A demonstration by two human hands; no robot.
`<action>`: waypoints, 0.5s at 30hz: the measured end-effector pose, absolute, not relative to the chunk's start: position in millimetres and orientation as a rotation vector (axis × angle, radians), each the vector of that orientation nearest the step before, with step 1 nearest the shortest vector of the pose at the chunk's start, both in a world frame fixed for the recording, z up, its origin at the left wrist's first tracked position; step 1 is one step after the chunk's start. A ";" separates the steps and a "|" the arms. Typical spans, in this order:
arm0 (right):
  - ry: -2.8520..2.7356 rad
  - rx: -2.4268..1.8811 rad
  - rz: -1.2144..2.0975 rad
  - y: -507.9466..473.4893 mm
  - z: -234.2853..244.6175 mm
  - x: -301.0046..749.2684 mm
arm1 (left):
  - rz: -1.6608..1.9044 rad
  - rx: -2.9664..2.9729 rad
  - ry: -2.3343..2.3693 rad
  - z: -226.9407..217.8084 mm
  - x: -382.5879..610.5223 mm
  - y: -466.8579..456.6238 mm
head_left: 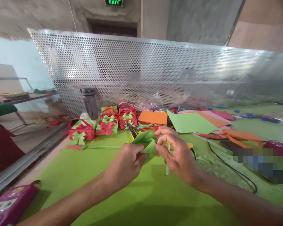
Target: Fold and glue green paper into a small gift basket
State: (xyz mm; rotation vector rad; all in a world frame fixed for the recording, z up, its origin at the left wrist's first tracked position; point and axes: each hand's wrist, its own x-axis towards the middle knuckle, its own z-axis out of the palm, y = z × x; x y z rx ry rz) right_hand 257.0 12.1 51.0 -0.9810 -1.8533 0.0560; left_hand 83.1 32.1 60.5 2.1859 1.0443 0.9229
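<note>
A folded piece of green paper (146, 142) is held a little above the green worktop (122, 194), in front of the red-and-green paper baskets (106, 125), probably so that both sides of the fold can be reached by the fingers. It is pinched from the left by the left hand (128, 164), nearly closed with the thumb pressed on the paper, and from the right by the right hand (176, 153), whose curled fingers grip the upper edge. Both forearms are stretched forward and angled towards each other, while loose coloured sheets (191, 123) are laid further back.
</note>
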 end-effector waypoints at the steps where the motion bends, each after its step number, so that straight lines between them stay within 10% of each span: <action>1: -1.855 -0.983 0.052 12.2 50.9 256.9 | 0.902 2.216 1.067 60.3 83.2 32.0; 15: -1.869 -0.956 0.016 10.8 48.7 255.6 | 0.895 2.220 1.047 56.0 88.2 26.8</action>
